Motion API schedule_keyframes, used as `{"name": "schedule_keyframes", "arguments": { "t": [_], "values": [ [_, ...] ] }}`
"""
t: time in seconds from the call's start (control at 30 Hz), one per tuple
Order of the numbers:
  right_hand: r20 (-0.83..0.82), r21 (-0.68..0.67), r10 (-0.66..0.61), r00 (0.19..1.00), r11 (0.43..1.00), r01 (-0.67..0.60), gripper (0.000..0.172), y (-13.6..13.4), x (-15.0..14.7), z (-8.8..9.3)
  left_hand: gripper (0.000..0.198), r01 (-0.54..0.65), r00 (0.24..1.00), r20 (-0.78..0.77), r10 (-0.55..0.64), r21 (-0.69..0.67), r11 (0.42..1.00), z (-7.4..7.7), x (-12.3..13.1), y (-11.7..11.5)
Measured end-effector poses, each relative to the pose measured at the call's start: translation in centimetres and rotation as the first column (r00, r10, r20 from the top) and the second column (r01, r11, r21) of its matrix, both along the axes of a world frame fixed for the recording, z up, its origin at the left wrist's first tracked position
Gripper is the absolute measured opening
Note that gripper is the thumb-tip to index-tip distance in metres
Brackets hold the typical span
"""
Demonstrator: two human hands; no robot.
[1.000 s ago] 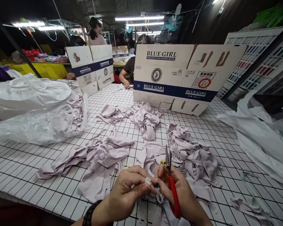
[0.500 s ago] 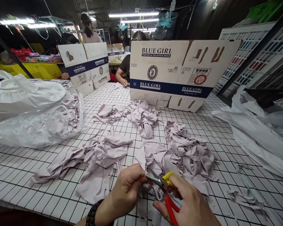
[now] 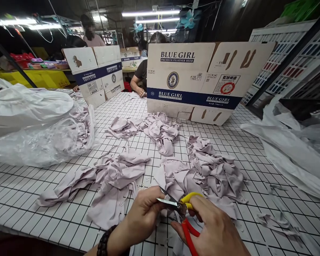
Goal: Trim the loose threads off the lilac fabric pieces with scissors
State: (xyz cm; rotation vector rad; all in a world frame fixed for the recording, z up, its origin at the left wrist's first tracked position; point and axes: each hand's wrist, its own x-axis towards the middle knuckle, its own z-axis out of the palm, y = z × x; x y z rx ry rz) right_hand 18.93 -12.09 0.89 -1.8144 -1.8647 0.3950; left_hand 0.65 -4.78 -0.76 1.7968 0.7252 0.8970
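fingers (image 3: 197,203) of the right hand (image 3: 218,225) grip one pair of scissors (image 3: 181,207), the left hand (image 3: 143,210) pinched, hold unclear

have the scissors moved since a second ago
Yes. Judged against the largest Blue Girl carton, the scissors have swung leftward, their blade tips also coming nearer the wearer; the blades now point toward the left hand.
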Motion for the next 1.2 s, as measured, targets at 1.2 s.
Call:
{"name": "schedule_keyframes", "arguments": {
  "t": [1.2],
  "values": [
    [-0.439,-0.245,-0.020,0.898,0.965,-0.098,0.033,1.3,1.7,-1.9,0.043,0.136,0.979,0.189,-0.071,-0.356,0.925,-0.1,-0.4,0.6]
  ]
}}
